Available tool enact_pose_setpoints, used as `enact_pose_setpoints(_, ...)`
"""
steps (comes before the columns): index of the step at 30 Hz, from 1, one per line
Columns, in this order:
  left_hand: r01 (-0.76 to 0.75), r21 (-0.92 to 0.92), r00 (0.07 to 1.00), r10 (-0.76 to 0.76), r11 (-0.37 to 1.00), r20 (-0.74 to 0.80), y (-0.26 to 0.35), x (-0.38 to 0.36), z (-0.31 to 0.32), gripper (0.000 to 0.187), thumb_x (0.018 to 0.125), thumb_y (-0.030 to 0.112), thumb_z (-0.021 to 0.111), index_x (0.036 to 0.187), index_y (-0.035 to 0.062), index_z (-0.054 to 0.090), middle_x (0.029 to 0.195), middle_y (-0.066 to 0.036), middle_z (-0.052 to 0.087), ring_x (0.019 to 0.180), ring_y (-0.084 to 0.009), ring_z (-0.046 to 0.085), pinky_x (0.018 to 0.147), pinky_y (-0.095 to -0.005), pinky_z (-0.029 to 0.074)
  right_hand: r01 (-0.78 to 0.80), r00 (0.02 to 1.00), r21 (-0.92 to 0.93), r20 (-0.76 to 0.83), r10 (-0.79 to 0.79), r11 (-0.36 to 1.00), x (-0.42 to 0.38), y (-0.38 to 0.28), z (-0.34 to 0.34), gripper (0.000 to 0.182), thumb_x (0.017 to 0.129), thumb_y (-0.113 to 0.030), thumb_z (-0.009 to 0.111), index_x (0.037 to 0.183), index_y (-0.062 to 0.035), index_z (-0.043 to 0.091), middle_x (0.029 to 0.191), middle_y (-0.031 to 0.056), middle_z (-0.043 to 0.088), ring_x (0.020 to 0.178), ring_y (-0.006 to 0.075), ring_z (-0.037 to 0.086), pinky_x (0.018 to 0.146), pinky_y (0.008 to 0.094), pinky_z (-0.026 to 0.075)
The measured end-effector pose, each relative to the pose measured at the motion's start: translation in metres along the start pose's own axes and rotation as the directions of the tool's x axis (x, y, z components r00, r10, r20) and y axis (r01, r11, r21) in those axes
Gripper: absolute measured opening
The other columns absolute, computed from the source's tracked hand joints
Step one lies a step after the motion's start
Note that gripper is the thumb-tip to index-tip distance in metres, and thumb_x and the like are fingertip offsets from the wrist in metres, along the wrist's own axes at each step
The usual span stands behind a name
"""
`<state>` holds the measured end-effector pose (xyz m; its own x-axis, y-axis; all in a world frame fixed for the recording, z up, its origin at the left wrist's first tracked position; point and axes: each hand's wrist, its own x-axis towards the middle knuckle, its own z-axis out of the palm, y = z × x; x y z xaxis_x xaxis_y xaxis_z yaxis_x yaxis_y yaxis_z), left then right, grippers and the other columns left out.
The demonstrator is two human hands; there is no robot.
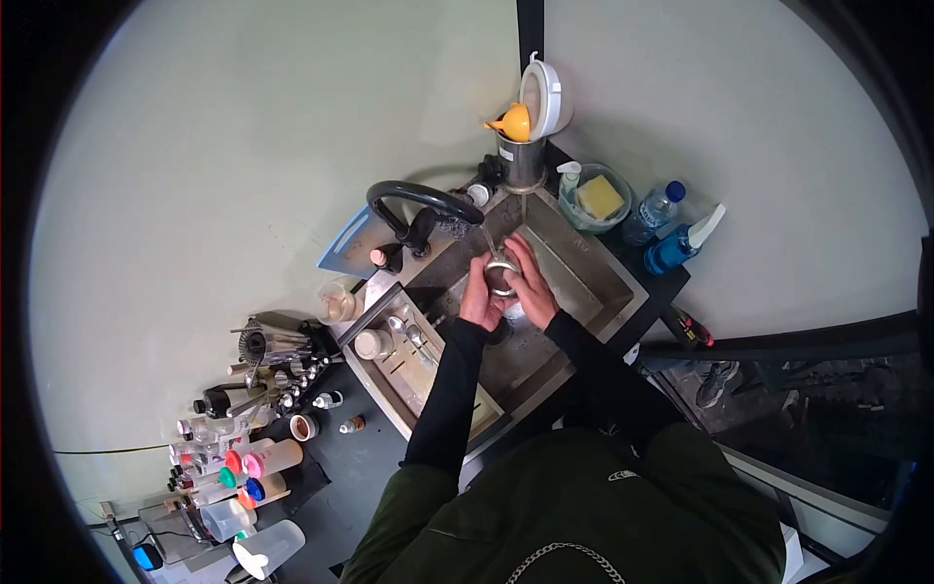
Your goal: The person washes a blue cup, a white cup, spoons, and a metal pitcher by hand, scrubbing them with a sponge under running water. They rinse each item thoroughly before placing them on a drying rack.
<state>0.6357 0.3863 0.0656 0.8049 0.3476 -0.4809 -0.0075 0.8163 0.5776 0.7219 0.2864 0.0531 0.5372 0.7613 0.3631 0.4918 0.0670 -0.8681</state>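
Over the metal sink (613, 277), my left hand (478, 297) and my right hand (531, 284) are closed around a small round metal cup (501, 278). Its opening is tilted up towards me, and the inside looks dark. Water from the black curved faucet (428, 193) runs down onto the cup and my fingers. Something whitish lies lower in the basin, partly hidden behind my hands. My fingertips on the far side of the cup cannot be made out fully.
A drying tray (413, 375) with spoons and a white cup stands left in the sink. At the right corner are a bowl (623, 209) with a sponge, a water bottle (652, 214) and a blue spray bottle (671, 251). Bottles and bar tools crowd the left counter (355, 477).
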Motion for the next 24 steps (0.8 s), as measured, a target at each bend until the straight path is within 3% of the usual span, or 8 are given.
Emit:
enact_pose_setpoints(3, -0.364, 0.289, 0.927, 0.374, 0.885, 0.022, -0.019, 0.013, -0.016, 0.048, 0.094, 0.028, 0.045, 0.137, 0.0047, 0.040, 0.131, -0.011, 0.049, 0.111, -0.0195, 0.055, 0.093, -0.0319, 0.045, -0.501, 0.833, 0.675, 0.204, 0.515, 0.542, -0.003, 0.004, 0.007, 0.078, 0.091, -0.043, 0.056, 0.149, -0.0148, 0.011, 0.145, 0.0104, 0.028, 0.135, 0.0251, 0.027, 0.107, 0.0456, 0.027)
enact_pose_setpoints(10, -0.553, 0.605, 0.810, 0.540, 0.573, 0.229, -0.018, -0.002, -0.005, 0.046, 0.099, 0.022, 0.045, 0.139, 0.0018, 0.037, 0.140, -0.013, 0.044, 0.125, -0.0194, 0.043, 0.103, -0.0278, 0.033, -0.708, 0.627, 0.676, 0.470, 0.621, 0.203, -0.005, 0.011, -0.006, 0.055, 0.084, -0.044, 0.067, 0.122, -0.0145, 0.041, 0.096, -0.0035, 0.056, 0.084, 0.0094, 0.055, 0.080, 0.0422, 0.048)
enact_pose_setpoints(11, -0.563, 0.677, 0.778, 0.579, 0.474, 0.242, -0.022, -0.004, -0.004, 0.046, 0.099, 0.024, 0.045, 0.139, 0.0017, 0.038, 0.137, -0.013, 0.046, 0.124, -0.0190, 0.044, 0.103, -0.0277, 0.033, -0.710, 0.626, 0.675, 0.473, 0.621, 0.202, -0.004, 0.016, 0.001, 0.055, 0.084, -0.044, 0.067, 0.122, -0.0145, 0.041, 0.096, -0.0035, 0.056, 0.084, 0.0094, 0.055, 0.080, 0.0422, 0.048)
enact_pose_setpoints(13, -0.574, 0.594, 0.766, 0.627, 0.564, 0.144, -0.035, -0.008, 0.000, 0.046, 0.100, 0.027, 0.042, 0.138, 0.0018, 0.038, 0.134, -0.014, 0.049, 0.123, -0.0193, 0.046, 0.103, -0.0276, 0.033, -0.472, 0.841, 0.510, 0.015, 0.541, 0.719, -0.001, 0.029, 0.024, 0.061, 0.081, -0.039, 0.071, 0.125, -0.0089, 0.042, 0.085, -0.0023, 0.053, 0.075, 0.0087, 0.052, 0.075, 0.0313, 0.048)
enact_pose_setpoints(16, -0.470, 0.324, 0.865, 0.502, 0.821, -0.017, -0.026, -0.014, 0.000, 0.050, 0.100, 0.036, 0.037, 0.137, 0.0022, 0.039, 0.128, -0.013, 0.053, 0.119, -0.0193, 0.049, 0.099, -0.0288, 0.038, -0.238, 0.970, 0.224, 0.008, 0.242, 0.945, -0.007, 0.003, 0.014, 0.067, 0.079, -0.033, 0.074, 0.129, -0.0042, 0.040, 0.087, 0.0027, 0.057, 0.078, 0.0103, 0.056, 0.073, 0.0253, 0.047)
enact_pose_setpoints(18, -0.130, -0.069, 0.991, 0.129, 0.989, -0.017, -0.014, -0.024, -0.008, 0.057, 0.100, 0.047, 0.032, 0.136, 0.0027, 0.040, 0.122, -0.012, 0.056, 0.113, -0.0188, 0.054, 0.090, -0.0312, 0.048, -0.326, 0.944, 0.202, 0.118, 0.308, 0.923, -0.005, -0.015, 0.004, 0.072, 0.076, -0.028, 0.076, 0.132, -0.0043, 0.039, 0.101, 0.0100, 0.059, 0.090, 0.0178, 0.058, 0.080, 0.0308, 0.047)
enact_pose_setpoints(21, -0.250, 0.059, 0.968, 0.251, 0.966, -0.015, -0.014, -0.006, -0.028, 0.053, 0.100, 0.044, 0.033, 0.136, 0.0057, 0.039, 0.123, -0.009, 0.054, 0.110, -0.0180, 0.056, 0.085, -0.0318, 0.051, -0.076, 0.985, 0.033, 0.158, 0.070, 0.997, 0.002, -0.012, -0.005, 0.078, 0.070, -0.019, 0.080, 0.134, -0.0059, 0.038, 0.131, 0.0151, 0.046, 0.120, 0.0292, 0.046, 0.099, 0.0386, 0.037)
enact_pose_setpoints(24, -0.313, 0.124, 0.949, 0.315, 0.942, 0.003, -0.015, -0.004, -0.027, 0.045, 0.101, 0.039, 0.035, 0.135, 0.0097, 0.042, 0.126, -0.006, 0.052, 0.104, -0.0142, 0.057, 0.081, -0.0301, 0.051, 0.122, 0.992, -0.303, 0.078, -0.103, 0.945, 0.002, -0.013, -0.011, 0.081, 0.063, -0.020, 0.082, 0.133, -0.0088, 0.042, 0.122, 0.0142, 0.049, 0.109, 0.0315, 0.048, 0.096, 0.0421, 0.035)
